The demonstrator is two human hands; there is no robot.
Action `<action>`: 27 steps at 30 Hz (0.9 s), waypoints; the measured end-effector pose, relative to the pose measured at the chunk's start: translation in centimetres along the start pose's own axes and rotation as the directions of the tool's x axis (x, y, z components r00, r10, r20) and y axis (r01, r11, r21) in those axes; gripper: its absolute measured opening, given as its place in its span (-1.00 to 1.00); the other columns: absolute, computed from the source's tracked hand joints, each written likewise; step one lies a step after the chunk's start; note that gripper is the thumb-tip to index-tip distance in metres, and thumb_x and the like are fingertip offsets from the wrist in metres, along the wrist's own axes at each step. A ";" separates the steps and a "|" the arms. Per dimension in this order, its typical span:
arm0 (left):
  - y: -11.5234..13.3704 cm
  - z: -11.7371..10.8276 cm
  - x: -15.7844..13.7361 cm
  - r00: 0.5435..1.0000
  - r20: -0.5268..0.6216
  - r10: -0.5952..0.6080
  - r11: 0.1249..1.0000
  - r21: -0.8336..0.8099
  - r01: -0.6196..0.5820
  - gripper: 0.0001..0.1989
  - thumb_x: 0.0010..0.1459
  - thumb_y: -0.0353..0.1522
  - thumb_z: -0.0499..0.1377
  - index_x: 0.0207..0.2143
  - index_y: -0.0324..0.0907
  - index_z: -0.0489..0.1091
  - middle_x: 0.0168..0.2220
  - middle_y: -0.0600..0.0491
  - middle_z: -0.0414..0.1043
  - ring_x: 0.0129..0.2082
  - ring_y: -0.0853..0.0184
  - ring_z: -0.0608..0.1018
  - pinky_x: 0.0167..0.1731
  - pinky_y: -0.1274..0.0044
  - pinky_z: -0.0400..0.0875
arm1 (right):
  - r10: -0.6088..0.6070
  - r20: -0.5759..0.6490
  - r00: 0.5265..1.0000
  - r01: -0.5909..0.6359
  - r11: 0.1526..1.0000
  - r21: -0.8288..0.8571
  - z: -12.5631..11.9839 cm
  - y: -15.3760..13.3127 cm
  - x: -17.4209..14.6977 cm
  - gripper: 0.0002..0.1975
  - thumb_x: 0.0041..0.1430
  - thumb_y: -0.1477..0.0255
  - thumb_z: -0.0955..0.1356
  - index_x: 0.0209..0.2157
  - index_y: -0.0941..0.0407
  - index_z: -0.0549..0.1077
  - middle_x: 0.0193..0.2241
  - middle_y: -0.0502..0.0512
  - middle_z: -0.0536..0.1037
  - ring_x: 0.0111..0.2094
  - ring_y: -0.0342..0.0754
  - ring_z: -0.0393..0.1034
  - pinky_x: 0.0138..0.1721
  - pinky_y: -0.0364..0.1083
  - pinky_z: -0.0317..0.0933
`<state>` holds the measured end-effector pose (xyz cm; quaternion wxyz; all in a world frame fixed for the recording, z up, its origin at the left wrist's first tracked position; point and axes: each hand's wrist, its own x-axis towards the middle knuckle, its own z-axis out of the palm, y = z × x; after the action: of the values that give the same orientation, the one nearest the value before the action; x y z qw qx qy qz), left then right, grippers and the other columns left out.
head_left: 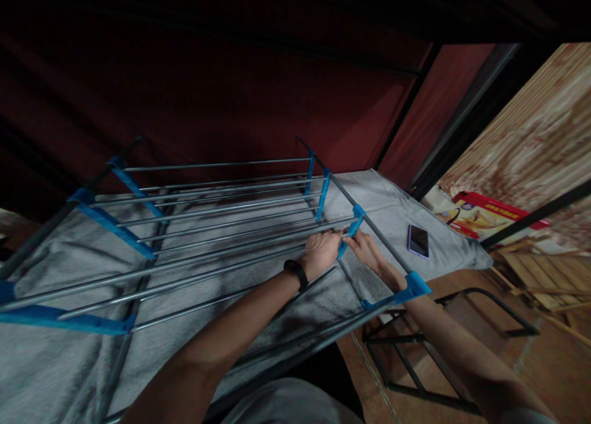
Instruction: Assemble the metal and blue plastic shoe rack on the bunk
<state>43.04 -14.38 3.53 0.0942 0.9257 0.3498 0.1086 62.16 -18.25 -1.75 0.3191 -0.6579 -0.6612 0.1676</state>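
A rack of grey metal tubes and blue plastic brackets lies across a grey cloth-covered surface. My left hand, with a black band on its wrist, is closed around a metal tube where it meets a blue bracket on the right side. On the other side of that bracket, my right hand grips it, the fingers partly hidden behind the plastic. My right forearm passes under the side pole, close to the nearest right bracket. The tube end at the joint is covered by my fingers.
A phone lies on the cloth to the right. Beyond it are a red and yellow box and a wooden slatted piece. A black metal-framed stool stands on the floor at lower right. A dark red panel rises behind the rack.
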 end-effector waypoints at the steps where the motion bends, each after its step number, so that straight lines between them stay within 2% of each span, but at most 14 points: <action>1: 0.0 0.1 0.0 1.000 -0.006 -0.003 1.000 -0.002 0.003 -0.63 0.37 -0.42 -0.12 0.06 -0.11 0.38 -0.20 -0.08 0.57 -0.20 0.17 0.63 -0.23 0.42 0.45 | -0.002 -0.006 1.000 0.002 1.000 -0.008 0.0 0.0 0.0 -0.58 0.33 0.08 0.21 -0.13 0.12 0.46 -0.20 0.26 0.57 -0.12 0.20 0.45 0.02 0.14 0.24; 6: 0.5 -0.2 -0.6 0.999 -0.040 0.028 1.000 0.014 -0.028 -0.61 0.39 -0.39 -0.14 0.16 -0.13 0.30 -0.07 -0.09 0.51 -0.11 0.20 0.57 -0.13 0.41 0.42 | -0.018 -0.052 0.998 0.020 0.999 0.037 0.0 0.5 -0.1 -0.60 0.28 0.08 0.24 -0.15 0.10 0.47 -0.19 0.23 0.58 -0.10 0.20 0.47 0.02 0.17 0.30; 9: 0.2 -1.0 -2.5 0.976 -0.139 0.169 0.984 0.083 -0.158 -0.55 0.39 -0.40 -0.13 0.28 -0.20 0.14 0.10 -0.14 0.40 0.10 0.19 0.44 0.06 0.38 0.32 | -0.025 -0.020 0.999 0.028 0.978 0.208 0.2 0.9 -0.2 -0.63 0.23 0.11 0.30 -0.07 0.05 0.45 -0.11 0.20 0.57 -0.03 0.17 0.45 0.08 0.19 0.30; 11: -0.5 -1.3 -4.7 0.921 -0.147 0.361 0.928 0.153 -0.339 -0.55 0.39 -0.43 -0.15 0.28 -0.22 0.16 0.19 -0.17 0.32 0.21 0.18 0.34 0.17 0.37 0.21 | 0.002 0.013 1.000 -0.006 0.943 0.333 0.6 1.2 -0.4 -0.62 0.20 0.15 0.33 0.00 0.00 0.42 -0.09 0.16 0.57 -0.03 0.15 0.46 0.10 0.21 0.30; 13: -1.9 -1.1 -7.4 0.833 -0.071 0.549 0.827 0.192 -0.529 -0.57 0.38 -0.46 -0.16 0.22 -0.21 0.24 0.21 -0.15 0.31 0.24 0.20 0.30 0.20 0.39 0.16 | 0.050 0.054 0.997 -0.067 0.918 0.392 1.1 1.6 -0.9 -0.59 0.17 0.17 0.35 0.04 -0.04 0.40 -0.11 0.14 0.58 -0.04 0.17 0.48 0.10 0.22 0.31; 14: -2.8 -0.7 -8.8 0.801 -0.020 0.598 0.790 0.188 -0.584 -0.58 0.38 -0.47 -0.16 0.19 -0.20 0.28 0.19 -0.14 0.34 0.23 0.22 0.32 0.20 0.40 0.17 | 0.068 0.074 0.995 -0.092 0.915 0.394 1.5 1.9 -1.2 -0.57 0.15 0.18 0.36 0.05 -0.05 0.40 -0.11 0.15 0.58 -0.03 0.18 0.48 0.10 0.21 0.32; 15: -3.8 -0.2 -10.2 0.794 0.023 0.608 0.779 0.175 -0.602 -0.59 0.38 -0.48 -0.16 0.17 -0.19 0.30 0.16 -0.12 0.37 0.21 0.24 0.34 0.19 0.42 0.18 | 0.078 0.092 0.993 -0.108 0.915 0.388 1.9 2.3 -1.5 -0.56 0.14 0.18 0.37 0.06 -0.06 0.40 -0.10 0.16 0.58 0.00 0.20 0.47 0.12 0.21 0.31; 16: -4.9 0.4 -11.4 0.811 0.057 0.583 0.797 0.157 -0.584 -0.60 0.37 -0.49 -0.14 0.15 -0.19 0.31 0.14 -0.11 0.39 0.20 0.26 0.36 0.20 0.43 0.18 | 0.084 0.109 0.990 -0.120 0.916 0.384 2.3 2.7 -1.7 -0.54 0.12 0.18 0.37 0.07 -0.06 0.40 -0.08 0.18 0.57 0.04 0.21 0.45 0.14 0.21 0.29; 18: -7.1 1.9 -13.1 0.894 0.099 0.438 0.885 0.125 -0.448 -0.61 0.34 -0.50 -0.09 0.15 -0.20 0.31 0.15 -0.12 0.39 0.21 0.25 0.36 0.23 0.41 0.17 | 0.096 0.124 0.988 -0.137 0.913 0.385 3.2 3.7 -2.1 -0.51 0.09 0.19 0.38 0.07 -0.05 0.40 -0.02 0.20 0.55 0.09 0.23 0.41 0.18 0.25 0.25; 20: -9.2 3.3 -13.6 0.976 0.113 0.186 0.974 0.111 -0.198 -0.56 0.28 -0.54 -0.05 0.19 -0.21 0.27 0.20 -0.14 0.35 0.22 0.22 0.36 0.23 0.38 0.19 | 0.114 0.122 0.986 -0.153 0.910 0.386 4.0 4.5 -2.3 -0.50 0.06 0.22 0.38 0.06 0.01 0.40 0.02 0.21 0.53 0.11 0.25 0.40 0.19 0.29 0.21; 21: -10.2 3.9 -13.5 0.993 0.112 0.041 0.992 0.112 -0.053 -0.51 0.25 -0.56 -0.04 0.21 -0.22 0.25 0.22 -0.16 0.33 0.23 0.20 0.36 0.22 0.36 0.21 | 0.120 0.126 0.985 -0.160 0.910 0.382 4.3 4.8 -2.4 -0.50 0.06 0.24 0.38 0.05 0.04 0.41 0.03 0.22 0.52 0.11 0.24 0.40 0.19 0.30 0.21; 23: -11.7 4.6 -12.6 0.978 0.104 -0.182 0.979 0.112 0.171 -0.43 0.20 -0.61 -0.06 0.26 -0.22 0.19 0.23 -0.17 0.31 0.24 0.18 0.35 0.21 0.34 0.24 | 0.126 0.129 0.984 -0.165 0.918 0.360 4.9 5.2 -2.3 -0.55 0.08 0.26 0.36 0.03 0.06 0.42 0.04 0.19 0.52 0.11 0.21 0.40 0.19 0.29 0.21; 24: -12.3 4.8 -12.1 0.966 0.101 -0.240 0.967 0.109 0.229 -0.41 0.20 -0.61 -0.07 0.27 -0.20 0.17 0.24 -0.15 0.31 0.26 0.19 0.33 0.21 0.33 0.24 | 0.132 0.124 0.984 -0.167 0.923 0.347 5.1 5.3 -2.3 -0.58 0.11 0.27 0.35 0.02 0.04 0.42 0.04 0.17 0.53 0.11 0.19 0.40 0.18 0.28 0.21; 27: -13.6 5.4 -10.6 0.955 0.109 -0.276 0.959 0.097 0.266 -0.44 0.23 -0.59 -0.07 0.26 -0.15 0.19 0.28 -0.09 0.27 0.28 0.23 0.29 0.25 0.33 0.19 | 0.148 0.077 0.986 -0.164 0.935 0.314 5.8 5.8 -2.4 -0.65 0.15 0.25 0.33 -0.03 0.02 0.45 -0.02 0.12 0.56 0.09 0.17 0.41 0.17 0.26 0.24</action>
<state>28.20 -12.00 -6.53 0.0916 0.8769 0.4712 0.0237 62.69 -19.01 -10.22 0.3895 -0.6435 -0.5792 0.3142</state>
